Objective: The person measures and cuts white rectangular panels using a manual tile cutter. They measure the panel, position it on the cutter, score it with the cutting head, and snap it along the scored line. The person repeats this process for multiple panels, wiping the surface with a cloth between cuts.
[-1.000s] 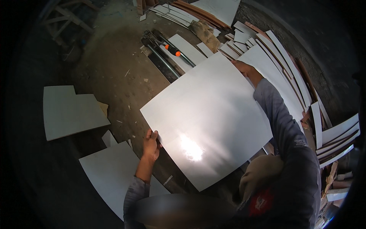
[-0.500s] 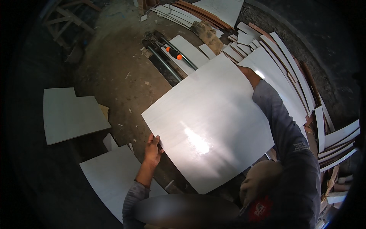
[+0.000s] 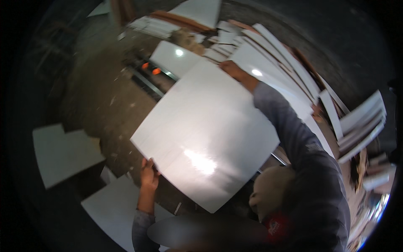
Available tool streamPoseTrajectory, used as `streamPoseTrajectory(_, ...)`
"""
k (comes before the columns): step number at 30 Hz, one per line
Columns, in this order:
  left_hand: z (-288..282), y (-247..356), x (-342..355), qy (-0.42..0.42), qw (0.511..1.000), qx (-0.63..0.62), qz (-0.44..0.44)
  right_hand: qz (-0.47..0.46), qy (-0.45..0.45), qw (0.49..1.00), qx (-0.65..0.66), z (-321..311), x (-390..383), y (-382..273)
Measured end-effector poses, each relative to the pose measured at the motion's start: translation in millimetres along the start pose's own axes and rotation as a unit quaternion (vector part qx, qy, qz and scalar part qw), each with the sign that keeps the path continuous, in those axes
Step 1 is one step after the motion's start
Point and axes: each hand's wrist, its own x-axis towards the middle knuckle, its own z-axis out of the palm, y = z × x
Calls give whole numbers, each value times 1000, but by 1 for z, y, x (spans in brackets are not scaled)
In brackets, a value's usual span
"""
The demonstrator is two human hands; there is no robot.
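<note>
Between our two hands' fingers, we hold a large white panel (image 3: pixel 201 122). Our left hand (image 3: pixel 149 174) pinches its left edge; our right hand (image 3: pixel 235 71) clasps it beside the far corner, fingertips partly hidden. Left of the left fingers lies a notched white board (image 3: pixel 67 153); right of the right fingers lie white strips (image 3: pixel 287 56).

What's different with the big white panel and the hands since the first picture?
In the picture, the white panel has moved left and turned a bit counterclockwise, and the left hand and right hand have moved left too. The orange-ended handle and white boards also shifted left and down, so the camera probably turned. Both hands still hold the panel's edges; nothing was let go.
</note>
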Motion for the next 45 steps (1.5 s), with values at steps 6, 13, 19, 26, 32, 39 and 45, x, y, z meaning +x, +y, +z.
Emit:
streamPoseTrajectory(6,-1,2,0,-34,999,3,22,-12,100,989,-109,-45,-9,-18)
streamPoseTrajectory(13,-11,-3,11,-36,999,0,15,-5,175,962,-212,-127,-62,-60)
streamPoseTrajectory(19,-13,-2,14,-33,999,24,14,-65,290,906,-301,-219,-163,-69)
streamPoseTrajectory(26,-7,1,13,-24,1000,0,-2,-77,387,776,-492,-330,-307,-88)
streamPoseTrajectory(32,-15,0,18,-53,998,12,5,-92,437,720,-532,-386,-372,-85)
streamPoseTrajectory(39,-22,-1,30,-59,997,52,11,-110,441,694,-558,-416,-401,-65)
streamPoseTrajectory(45,-21,-2,26,-69,996,48,12,-82,422,714,-553,-415,-408,-34)
